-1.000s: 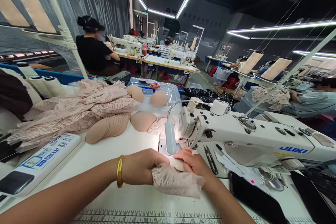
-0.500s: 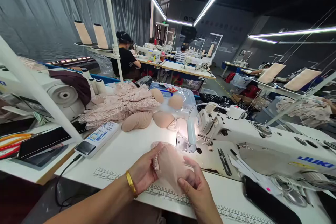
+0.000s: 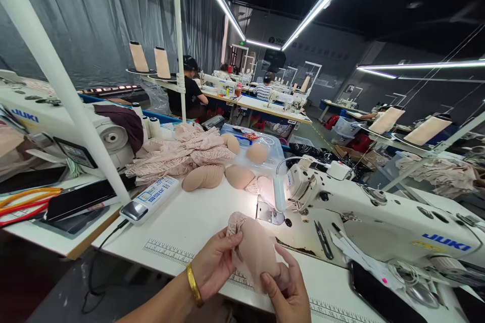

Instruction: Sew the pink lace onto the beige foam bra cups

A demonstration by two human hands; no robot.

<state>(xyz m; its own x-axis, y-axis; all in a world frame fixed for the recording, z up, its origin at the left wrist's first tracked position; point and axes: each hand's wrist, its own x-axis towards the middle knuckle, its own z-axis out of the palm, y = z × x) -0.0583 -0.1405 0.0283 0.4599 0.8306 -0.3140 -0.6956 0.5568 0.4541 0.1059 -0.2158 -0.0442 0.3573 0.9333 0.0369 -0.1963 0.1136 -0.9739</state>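
Fingers (image 3: pixel 232 238) of both hands are closed on a lace-covered cup (image 3: pixel 253 252), held just above the near edge of the white table (image 3: pixel 197 217). The left hand (image 3: pixel 214 262) pinches the lace rim at the upper left between thumb and fingertips, and the right hand (image 3: pixel 290 290) grips the lower right edge, thumb on top. To the right of the hands stretches the white sewing machine (image 3: pixel 379 212), its lamp lighting the needle plate. Farther back a heap of pink lace pieces (image 3: pixel 182 149) lies on the table, with a fanned stack of beige cups (image 3: pixel 202 176) just in front of it. Black thread snips (image 3: pixel 322 234) rest on the machine bed, and a gold bangle (image 3: pixel 194 285) circles the left wrist. The cup looks light and soft, moulded foam that would dent under a hard squeeze, while its lace is thin, open and likely to snag or stretch. It is probably best taken at the rim, where lace meets foam, with a gentle pinch.
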